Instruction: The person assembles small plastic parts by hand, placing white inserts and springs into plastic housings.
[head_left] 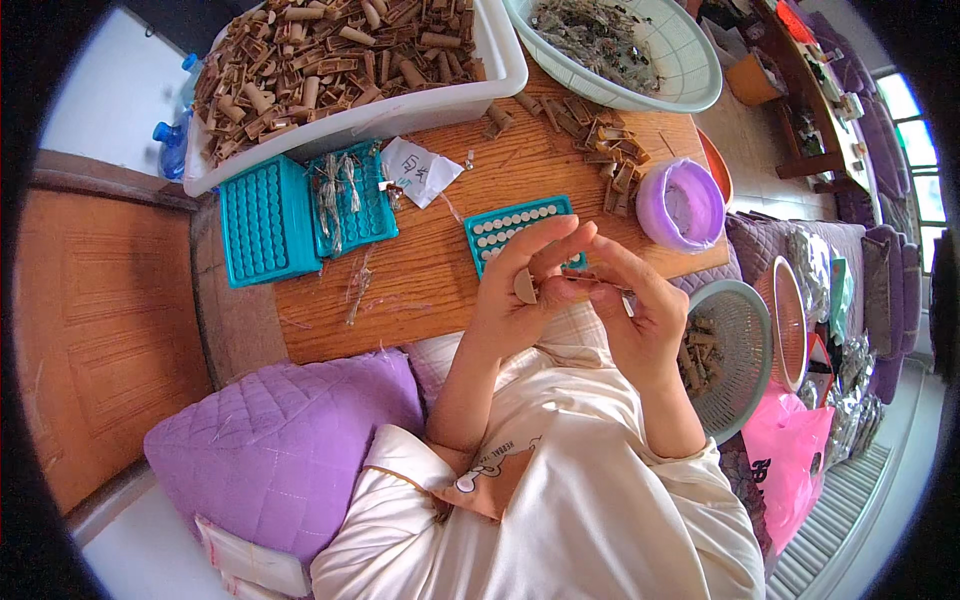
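My left hand [515, 300] and my right hand [645, 325] are raised in front of my chest, their fingertips meeting. A brown plastic piece with a tan half-round end [524, 287] sits in the curl of my left hand, mostly hidden by the fingers. My right thumb and fingers pinch close to the left ones; something thin and small lies between the tips, too hidden to name. Just beyond my hands, a teal tray [484, 262] carries rows of round white pieces, partly covered by my left fingers.
Brown plastic pieces fill a white tub [508, 85]; more lie loose [605, 140] beside a purple round container [650, 205]. Teal racks [250, 200] hold bundles of thin metal parts. A pale green basket [700, 95] stands far right, a grey-green basket [755, 350] near my right arm.
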